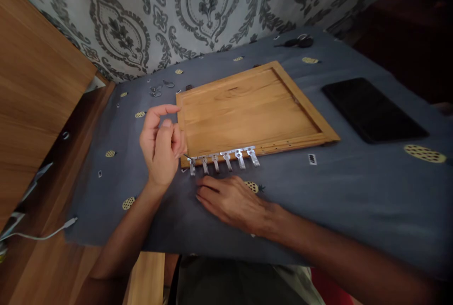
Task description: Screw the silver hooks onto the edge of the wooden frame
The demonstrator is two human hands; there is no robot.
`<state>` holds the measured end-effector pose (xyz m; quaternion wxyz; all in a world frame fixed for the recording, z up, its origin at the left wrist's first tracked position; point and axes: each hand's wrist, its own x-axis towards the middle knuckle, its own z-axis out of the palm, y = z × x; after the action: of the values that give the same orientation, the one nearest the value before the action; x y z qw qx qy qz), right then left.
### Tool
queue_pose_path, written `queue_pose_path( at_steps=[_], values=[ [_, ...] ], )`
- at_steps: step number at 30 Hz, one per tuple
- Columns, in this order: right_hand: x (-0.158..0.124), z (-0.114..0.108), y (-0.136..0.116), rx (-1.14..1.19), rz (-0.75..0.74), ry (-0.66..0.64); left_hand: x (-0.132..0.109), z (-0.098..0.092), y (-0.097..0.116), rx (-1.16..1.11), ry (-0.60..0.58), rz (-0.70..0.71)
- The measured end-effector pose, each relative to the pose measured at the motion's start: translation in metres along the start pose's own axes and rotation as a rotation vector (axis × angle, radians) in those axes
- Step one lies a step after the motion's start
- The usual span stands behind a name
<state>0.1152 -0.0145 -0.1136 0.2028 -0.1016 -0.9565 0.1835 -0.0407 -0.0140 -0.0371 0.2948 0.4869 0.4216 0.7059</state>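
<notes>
A framed wooden board (240, 111) lies on the dark blue cloth, with a row of silver metal clips (227, 159) along its near edge. At the board's near left corner is my left hand (163, 142), its fingers curled and pinching a thin dark tool (188, 157) that reaches the leftmost clip. Just below the clips, my right hand (231, 201) is low over the cloth with its fingers close together; what they hold, if anything, is hidden.
A black tablet-like slab (373, 109) lies right of the board. Small wire loops (155, 90) are at the back left, and a dark object with a ring (300, 41) at the back. A white cable (46, 236) hangs near the left edge.
</notes>
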Motion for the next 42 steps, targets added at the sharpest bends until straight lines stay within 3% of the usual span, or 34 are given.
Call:
queue_pose_path(
  at_steps=[4, 17, 24, 28, 35, 42],
  values=[
    [0.000, 0.001, 0.000, -0.008, -0.003, 0.018, 0.000, -0.001, 0.001, 0.019, -0.029, -0.032],
    [0.001, 0.000, -0.001, 0.002, 0.003, 0.012, 0.010, -0.006, 0.008, -0.052, -0.294, -0.217],
    [0.001, 0.000, -0.001, 0.001, 0.001, 0.008, 0.011, -0.008, 0.006, -0.058, -0.335, -0.234],
    [0.001, -0.001, -0.001, 0.000, 0.004, 0.012, 0.013, -0.012, 0.010, -0.080, -0.279, -0.194],
    [0.001, -0.002, -0.001, 0.000, 0.007, -0.005, 0.016, -0.014, 0.032, -0.068, -0.034, -0.110],
    [0.002, -0.003, -0.001, -0.003, 0.004, -0.012, 0.008, -0.005, 0.019, -0.096, -0.038, -0.100]
  ],
)
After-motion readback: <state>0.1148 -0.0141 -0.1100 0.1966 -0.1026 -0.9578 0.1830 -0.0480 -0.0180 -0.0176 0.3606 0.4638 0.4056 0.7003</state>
